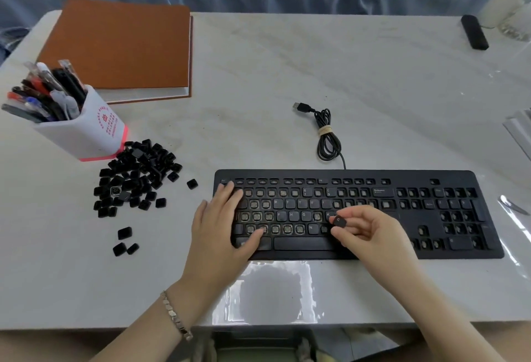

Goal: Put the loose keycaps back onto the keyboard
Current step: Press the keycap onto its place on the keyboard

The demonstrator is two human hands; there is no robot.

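Observation:
A black keyboard [373, 249] lies on the white table with many keycaps off, bare switch sockets showing in most rows. My left hand [221, 226] rests flat on the keyboard's left end, fingers straight. My right hand [370, 229] pinches a black keycap [339, 221] marked C between thumb and fingertips, just above the bottom letter rows near the K key. A pile of loose black keycaps [135, 178] lies left of the keyboard, with a few strays [125, 242] nearer the table's front edge.
A white pen holder [83, 129] full of pens stands behind the pile. A brown notebook [120, 45] lies at back left. The keyboard's coiled USB cable [326, 132] sits behind it. A black bar [474, 32] is at back right; a metal tool [513, 205] is at the right.

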